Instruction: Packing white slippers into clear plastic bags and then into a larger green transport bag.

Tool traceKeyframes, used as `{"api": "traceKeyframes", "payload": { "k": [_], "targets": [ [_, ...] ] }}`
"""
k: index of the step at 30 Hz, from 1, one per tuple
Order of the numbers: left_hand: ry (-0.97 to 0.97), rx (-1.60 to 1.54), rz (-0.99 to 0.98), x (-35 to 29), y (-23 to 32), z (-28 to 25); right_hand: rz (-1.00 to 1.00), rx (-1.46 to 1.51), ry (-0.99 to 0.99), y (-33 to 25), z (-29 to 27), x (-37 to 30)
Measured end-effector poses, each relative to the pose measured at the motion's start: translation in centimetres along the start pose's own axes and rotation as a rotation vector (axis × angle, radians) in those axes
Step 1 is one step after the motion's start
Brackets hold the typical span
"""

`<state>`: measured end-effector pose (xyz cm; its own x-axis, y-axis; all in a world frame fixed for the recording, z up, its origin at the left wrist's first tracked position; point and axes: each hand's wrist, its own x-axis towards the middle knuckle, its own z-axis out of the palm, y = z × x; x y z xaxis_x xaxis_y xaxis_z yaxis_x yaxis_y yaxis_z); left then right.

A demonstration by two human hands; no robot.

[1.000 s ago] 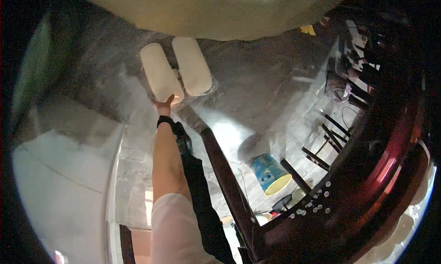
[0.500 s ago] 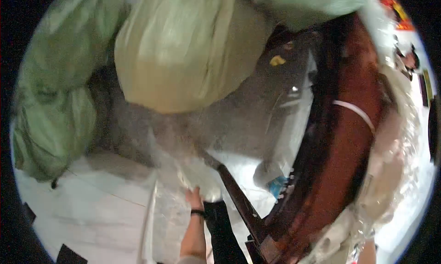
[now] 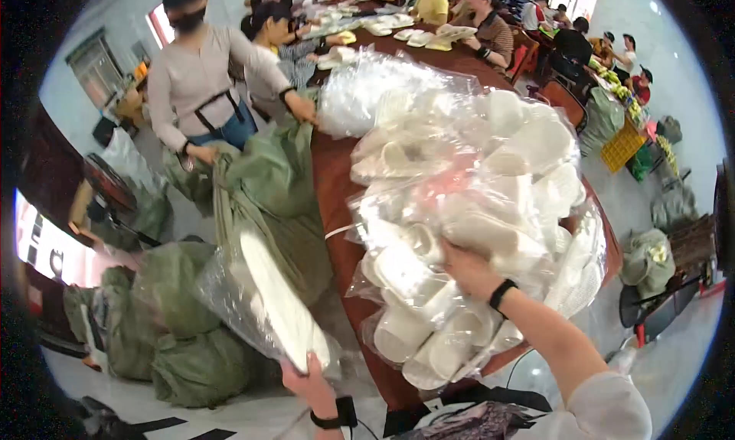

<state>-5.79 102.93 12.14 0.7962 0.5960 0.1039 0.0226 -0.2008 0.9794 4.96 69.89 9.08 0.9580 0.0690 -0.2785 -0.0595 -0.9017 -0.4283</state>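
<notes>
Low in front of me, my left hand (image 3: 310, 382) grips the bottom end of a clear plastic bag (image 3: 222, 287). A long white slipper (image 3: 279, 302), seen edge-on, shows inside it. My right hand (image 3: 471, 272) reaches across a heap of bagged white slippers (image 3: 490, 218) on the table; its fingers are bent against the plastic of one bag, their tips partly lost in the glare. A black band sits on each of my wrists.
The heap lies on a brown-covered table (image 3: 334, 210) running away from me. At the left, a person (image 3: 203, 80) handles a green sack (image 3: 268, 180). Fuller green sacks (image 3: 191, 356) stand on the floor near a fan (image 3: 111, 184). Several people sit along the far table.
My view has swung up from the floor and sacks to the table and room. My left hand still holds clear plastic, now raised beside the table. My right hand has come onto the heap.
</notes>
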Motion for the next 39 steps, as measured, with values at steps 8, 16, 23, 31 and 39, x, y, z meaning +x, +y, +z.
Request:
{"api": "traceKeyframes", "payload": {
  "k": [8, 16, 23, 31, 39],
  "targets": [
    [-0.450, 0.167, 0.999, -2.2, 10.8, 24.5, -0.266, 0.341, 0.129, 5.8, -1.1, -2.9],
    [-0.837, 0.538, 0.647, -6.1, 4.1, 31.3, -0.553, 0.354, 0.287, 8.6, -5.9, -11.3],
    [-0.385, 0.358, 0.567, -9.3, 4.7, 13.7, -0.587, 0.495, 0.146, 11.9, -8.2, -11.9],
    [-0.477, 0.332, -0.020, -20.2, -6.7, 10.1, -0.115, 0.247, 0.845, 22.9, -11.3, -25.4],
    [-0.545, 0.422, -0.161, -18.7, -8.6, 18.6, 0.196, 0.046, 0.647, 28.1, -0.6, -21.5]
  ]
}}
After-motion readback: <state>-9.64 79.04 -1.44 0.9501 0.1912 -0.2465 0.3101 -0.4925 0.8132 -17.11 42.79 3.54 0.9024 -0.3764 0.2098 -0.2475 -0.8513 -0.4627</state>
